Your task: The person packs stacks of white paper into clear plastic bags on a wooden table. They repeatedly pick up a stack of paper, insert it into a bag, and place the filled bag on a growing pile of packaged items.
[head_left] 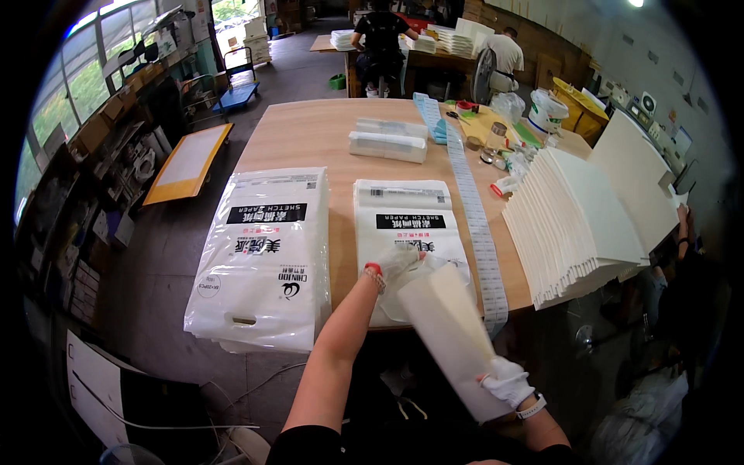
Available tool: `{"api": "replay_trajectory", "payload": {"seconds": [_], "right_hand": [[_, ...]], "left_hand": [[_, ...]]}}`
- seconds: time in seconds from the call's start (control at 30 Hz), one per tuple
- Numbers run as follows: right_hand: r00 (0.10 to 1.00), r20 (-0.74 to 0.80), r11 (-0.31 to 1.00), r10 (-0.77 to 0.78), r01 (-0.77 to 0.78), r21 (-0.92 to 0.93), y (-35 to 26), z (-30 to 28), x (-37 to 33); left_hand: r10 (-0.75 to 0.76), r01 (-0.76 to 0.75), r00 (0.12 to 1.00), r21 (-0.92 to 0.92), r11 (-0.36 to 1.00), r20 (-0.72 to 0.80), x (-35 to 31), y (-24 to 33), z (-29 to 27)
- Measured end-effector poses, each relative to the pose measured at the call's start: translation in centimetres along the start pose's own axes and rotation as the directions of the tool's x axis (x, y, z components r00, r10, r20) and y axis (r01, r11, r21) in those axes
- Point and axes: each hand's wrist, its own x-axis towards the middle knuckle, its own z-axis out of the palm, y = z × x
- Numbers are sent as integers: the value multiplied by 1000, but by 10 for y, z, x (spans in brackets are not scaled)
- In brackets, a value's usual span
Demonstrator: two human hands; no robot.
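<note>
My left hand [398, 263], in a white glove, lies over the lower part of a printed clear-and-white plastic bag [404, 203] on the table. Its fingers appear pinched on the bag's loose plastic near the opening; glove and film blend together there. In my gloved right hand [507, 383] is a stack of white paper sheets [449, 341], gripped at its lower right edge. The stack slants past the table's front edge, its upper end at the bag's mouth. Left of the bag lies a thick pile of similar printed bags [263, 256].
A strip of printed labels [477, 232] runs along the bag's right side. Beyond it leans a large stack of white sheets [566, 225]. Clear-wrapped packs [387, 141], scissors [457, 117] and a jar [493, 139] sit farther back. Other people work at the far table and at right.
</note>
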Motion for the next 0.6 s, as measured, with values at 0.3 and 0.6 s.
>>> {"api": "replay_trajectory", "payload": {"seconds": [0.3, 0.6], "right_hand": [[986, 101, 860, 133, -166, 484, 29, 30, 69], [920, -387, 953, 62, 60, 296, 11, 30, 160]], "left_hand": [[228, -245, 964, 797, 552, 138, -22, 121, 62], [894, -498, 430, 794, 349, -123, -100, 32, 103]]}}
